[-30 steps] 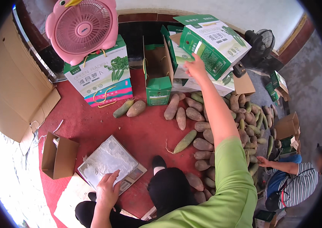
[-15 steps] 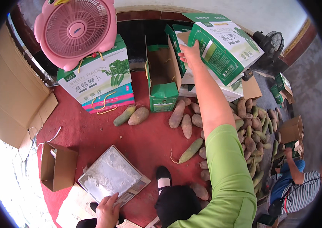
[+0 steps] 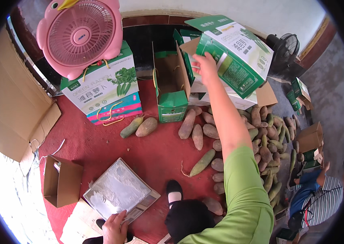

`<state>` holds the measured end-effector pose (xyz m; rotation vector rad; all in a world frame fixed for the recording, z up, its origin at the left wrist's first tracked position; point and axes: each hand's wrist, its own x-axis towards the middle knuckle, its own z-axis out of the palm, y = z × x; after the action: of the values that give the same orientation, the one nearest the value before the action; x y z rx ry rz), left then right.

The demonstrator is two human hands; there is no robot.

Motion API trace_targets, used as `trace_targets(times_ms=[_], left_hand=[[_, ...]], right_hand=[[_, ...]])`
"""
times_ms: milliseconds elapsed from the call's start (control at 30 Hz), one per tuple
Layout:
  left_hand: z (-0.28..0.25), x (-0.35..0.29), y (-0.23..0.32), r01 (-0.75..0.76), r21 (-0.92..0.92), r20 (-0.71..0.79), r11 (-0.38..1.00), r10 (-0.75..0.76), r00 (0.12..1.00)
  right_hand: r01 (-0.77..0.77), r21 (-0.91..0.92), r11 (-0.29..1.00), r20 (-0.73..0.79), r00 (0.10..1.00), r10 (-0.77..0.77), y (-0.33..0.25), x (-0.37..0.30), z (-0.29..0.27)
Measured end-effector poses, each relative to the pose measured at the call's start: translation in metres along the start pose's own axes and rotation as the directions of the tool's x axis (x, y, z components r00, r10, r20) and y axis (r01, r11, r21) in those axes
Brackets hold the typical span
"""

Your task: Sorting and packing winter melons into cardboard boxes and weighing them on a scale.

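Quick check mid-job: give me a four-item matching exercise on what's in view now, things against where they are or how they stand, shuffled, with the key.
1. Right hand
2. Left hand
3. Pink fan
4. Small brown box

A. On top of a green-and-white carton
B. Open, on the red floor
C. By the near edge of the silver-topped scale
D. At the green side of a tilted carton

Pairs: 1-D, 2-C, 3-A, 4-B

Right fingers (image 3: 199, 61) at carton (image 3: 245, 51), piled vegetables (image 3: 266, 153)
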<state>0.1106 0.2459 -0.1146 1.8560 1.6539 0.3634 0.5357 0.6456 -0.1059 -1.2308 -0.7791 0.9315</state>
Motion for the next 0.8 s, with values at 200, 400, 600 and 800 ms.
trace_targets(times_ms=[200,400,600,800], left_hand=[[-0.007,-0.010,0.001,-0.035,-0.051,-0.015,0.998,0.034,0.999],[-0.017,-0.037,0.001,-0.105,-0.072,-0.107,0.992,0.097,0.989],[-0.025,-0.052,-0.015,-0.109,-0.093,-0.264,0.990,0.081,0.961],[-0.042,-0.063,-0.023,-0.168,-0.092,-0.535,0.982,0.094,0.840]], right_hand=[[0.101,0.149,0.984,-0.011,0.995,-0.101,-0.036,-0.098,-0.042],[0.257,0.160,0.953,0.004,0.965,-0.261,-0.137,-0.221,-0.064],[0.333,0.122,0.935,0.049,0.939,-0.341,-0.198,-0.328,-0.077],[0.088,0.269,0.959,0.314,0.933,-0.173,-0.204,-0.389,-0.071]])
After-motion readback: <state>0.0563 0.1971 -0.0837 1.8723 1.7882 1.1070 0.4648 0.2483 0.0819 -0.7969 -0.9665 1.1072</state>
